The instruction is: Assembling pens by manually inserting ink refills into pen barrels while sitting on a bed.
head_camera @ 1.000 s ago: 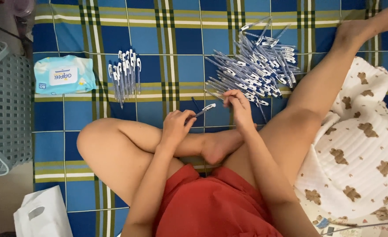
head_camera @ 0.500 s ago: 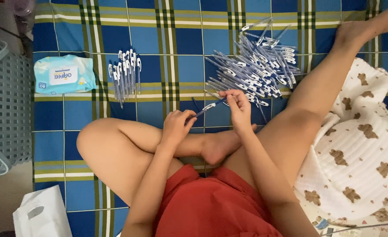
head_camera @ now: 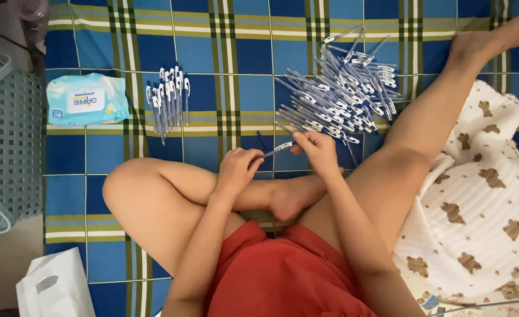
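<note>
Over at the far left a grey plastic basket [head_camera: 4, 141] stands on the floor, with a white plastic bag [head_camera: 56, 287] lying below it, and a pale blue pack of wet wipes [head_camera: 86, 100] rests on the blue checked mat [head_camera: 212, 53]. Just right of the pack lies a small, tidy row of pens [head_camera: 168, 100], all pointing the same way. Now to the middle: the left hand [head_camera: 236, 170] has its fingers closed narrow around the near end of 1 pen [head_camera: 277, 148], the right hand [head_camera: 318, 149] pinches the far end, and the pen spans the short gap between them, held just above the crossed legs. Compared with 1 second ago, almost nothing has shifted; both hands stay locked on that same pen in the same spot, and neither pile has gained or lost anything that can be made out. So the work sits on this 1 pen, neither set down nor swapped. Further right, the big loose heap of pens [head_camera: 341, 97] sprawls untouched, close beyond the right hand, and a white bear-print blanket [head_camera: 482, 199] covers the far right.
</note>
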